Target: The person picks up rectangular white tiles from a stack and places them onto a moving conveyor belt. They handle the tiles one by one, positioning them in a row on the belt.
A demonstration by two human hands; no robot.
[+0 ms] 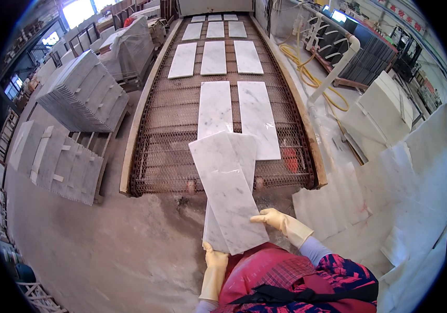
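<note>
Two white marble tiles with grey veins lie crossed in front of me, at the near end of a mesh conveyor belt point(176, 130). The upper marble tile point(228, 193) slants from upper left to lower right. Beneath it the lower marble tile point(245, 151) slants the other way, partly covered. My left hand point(215, 258), in a cream rubber glove, is closed round the lower tile's near corner. My right hand point(275, 219), gloved alike, grips the upper tile's right edge, with a finger on its face. The hidden undersides do not show whether more tiles are stacked there.
Several marble tiles point(257, 117) lie in rows along the belt, between raised side rails point(132, 156). Stacked slabs stand on pallets point(85, 94) at the left. At the right are a yellow hose point(307, 73), a white pipe point(333, 78) and pale sheeting point(349, 208).
</note>
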